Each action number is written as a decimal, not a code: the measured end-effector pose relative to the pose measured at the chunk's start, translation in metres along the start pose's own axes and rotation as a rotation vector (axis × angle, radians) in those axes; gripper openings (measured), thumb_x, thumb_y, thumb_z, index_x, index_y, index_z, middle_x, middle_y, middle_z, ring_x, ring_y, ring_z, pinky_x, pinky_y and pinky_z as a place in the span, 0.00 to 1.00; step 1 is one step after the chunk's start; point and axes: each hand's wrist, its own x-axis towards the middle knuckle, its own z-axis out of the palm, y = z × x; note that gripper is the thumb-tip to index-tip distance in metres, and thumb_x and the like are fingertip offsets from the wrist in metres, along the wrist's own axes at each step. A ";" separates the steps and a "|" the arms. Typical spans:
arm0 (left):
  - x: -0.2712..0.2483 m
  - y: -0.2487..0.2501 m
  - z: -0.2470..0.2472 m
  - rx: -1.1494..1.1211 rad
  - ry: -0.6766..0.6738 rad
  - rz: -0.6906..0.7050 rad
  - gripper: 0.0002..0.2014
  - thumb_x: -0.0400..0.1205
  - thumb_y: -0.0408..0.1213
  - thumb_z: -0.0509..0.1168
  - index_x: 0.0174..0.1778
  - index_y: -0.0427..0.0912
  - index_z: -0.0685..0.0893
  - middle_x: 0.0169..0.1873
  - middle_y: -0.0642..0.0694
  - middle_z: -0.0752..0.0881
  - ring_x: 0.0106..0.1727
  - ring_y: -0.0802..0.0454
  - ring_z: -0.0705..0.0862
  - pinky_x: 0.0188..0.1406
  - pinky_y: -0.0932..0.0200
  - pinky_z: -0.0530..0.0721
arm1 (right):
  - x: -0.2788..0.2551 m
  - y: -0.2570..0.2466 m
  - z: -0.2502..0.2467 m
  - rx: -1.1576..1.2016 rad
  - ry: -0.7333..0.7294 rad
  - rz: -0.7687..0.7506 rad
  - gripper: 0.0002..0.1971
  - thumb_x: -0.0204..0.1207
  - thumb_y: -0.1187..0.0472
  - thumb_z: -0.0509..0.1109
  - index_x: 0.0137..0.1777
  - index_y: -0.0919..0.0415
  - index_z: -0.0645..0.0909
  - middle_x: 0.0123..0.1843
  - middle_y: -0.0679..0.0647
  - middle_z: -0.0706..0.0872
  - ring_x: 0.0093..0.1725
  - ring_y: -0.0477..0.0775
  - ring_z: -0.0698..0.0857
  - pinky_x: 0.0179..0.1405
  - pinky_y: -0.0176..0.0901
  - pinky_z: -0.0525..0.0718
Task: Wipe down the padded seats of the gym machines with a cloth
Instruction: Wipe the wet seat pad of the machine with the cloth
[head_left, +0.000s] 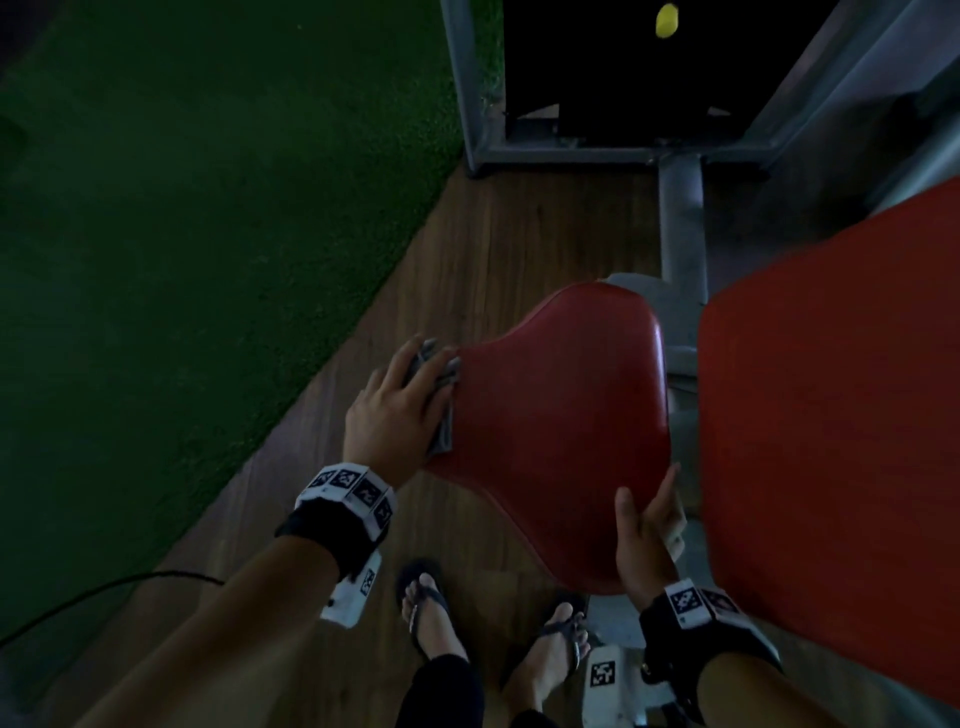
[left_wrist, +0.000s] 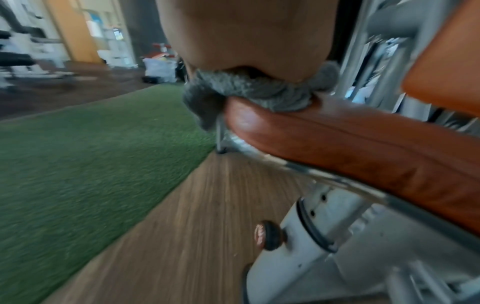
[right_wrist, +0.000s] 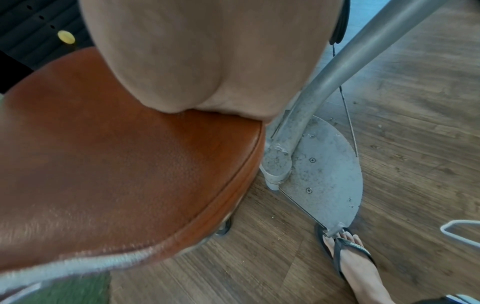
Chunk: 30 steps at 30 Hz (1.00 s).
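A red padded seat (head_left: 561, 426) fills the middle of the head view, with a larger red back pad (head_left: 831, 389) to its right. My left hand (head_left: 400, 405) lies on a bunched grey cloth (head_left: 441, 436) at the seat's left edge, fingers curled over it. The left wrist view shows the cloth (left_wrist: 249, 90) squeezed between my palm (left_wrist: 241, 37) and the seat rim (left_wrist: 350, 144). My right hand (head_left: 649, 525) grips the seat's near right corner, thumb on top and fingers down the side. In the right wrist view the palm (right_wrist: 207, 61) rests on the seat (right_wrist: 116, 164).
Green turf (head_left: 182, 234) lies left of a wood floor strip (head_left: 467, 249). The grey machine frame (head_left: 680, 218) and a dark weight stack with a yellow pin (head_left: 666, 20) stand beyond the seat. An adjustment knob (left_wrist: 267, 234) sits on the seat post. My sandalled feet (head_left: 431, 608) stand beside a metal base plate (right_wrist: 324, 164).
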 end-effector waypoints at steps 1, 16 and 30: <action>0.000 -0.002 0.000 -0.017 0.005 -0.010 0.23 0.88 0.57 0.46 0.78 0.59 0.69 0.80 0.48 0.68 0.68 0.40 0.78 0.47 0.45 0.85 | -0.001 0.000 0.000 0.002 0.009 -0.002 0.42 0.68 0.30 0.47 0.83 0.33 0.37 0.87 0.51 0.47 0.82 0.69 0.55 0.78 0.74 0.54; 0.002 -0.008 0.013 -0.607 0.097 -0.403 0.23 0.85 0.54 0.62 0.76 0.54 0.74 0.66 0.53 0.81 0.65 0.53 0.80 0.64 0.48 0.80 | -0.002 -0.002 0.000 -0.006 0.000 -0.033 0.45 0.67 0.32 0.47 0.85 0.39 0.37 0.87 0.57 0.47 0.82 0.70 0.54 0.78 0.68 0.52; -0.031 0.008 0.026 -0.681 0.248 -0.449 0.24 0.86 0.48 0.62 0.79 0.53 0.72 0.73 0.52 0.76 0.71 0.56 0.75 0.62 0.62 0.71 | 0.004 0.005 -0.001 -0.013 0.014 -0.053 0.34 0.85 0.41 0.51 0.83 0.36 0.35 0.87 0.58 0.45 0.83 0.71 0.52 0.78 0.70 0.52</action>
